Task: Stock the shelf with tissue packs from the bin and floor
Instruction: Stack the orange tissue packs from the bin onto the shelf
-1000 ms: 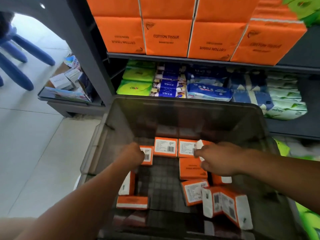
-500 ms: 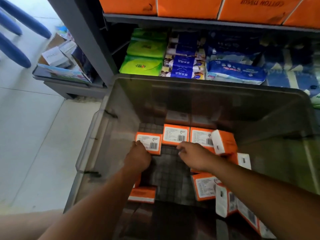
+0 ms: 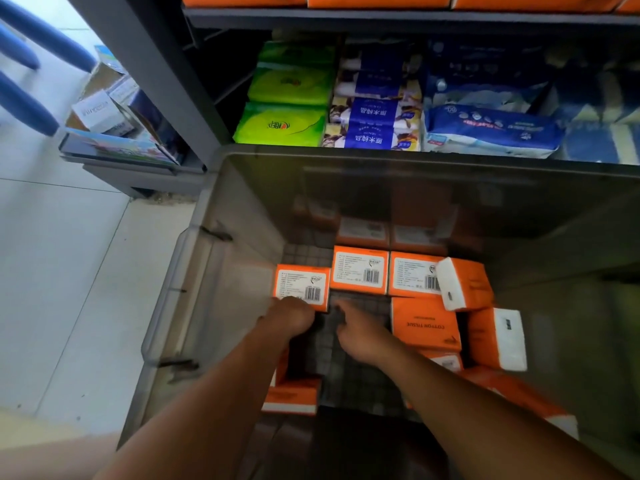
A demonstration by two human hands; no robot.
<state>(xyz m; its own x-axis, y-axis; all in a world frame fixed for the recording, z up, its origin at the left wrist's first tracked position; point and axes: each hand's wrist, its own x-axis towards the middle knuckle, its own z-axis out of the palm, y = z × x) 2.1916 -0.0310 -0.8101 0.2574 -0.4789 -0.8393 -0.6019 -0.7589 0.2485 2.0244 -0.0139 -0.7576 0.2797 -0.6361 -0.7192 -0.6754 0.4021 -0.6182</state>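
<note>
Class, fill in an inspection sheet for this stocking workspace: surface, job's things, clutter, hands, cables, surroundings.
Surface: grey bin, grid-patterned bottom, standing before the shelf.
Job's things: orange tissue packs in the bin; three lie label-up in a row, others tilted at right.
Clutter: boxes on a low stand at left.
Grippers: left hand touches the leftmost labelled pack's near edge, grip unclear; right hand holds nothing, fingers extended.
Cables: nothing seen.
Surroundings: green packs and blue packs on the shelf; tiled floor; blue chair legs.

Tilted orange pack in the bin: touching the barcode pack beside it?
Touching. Head view: the tilted pack leans over the edge of the right barcode pack, covering part of its barcode, with no gap.
</note>
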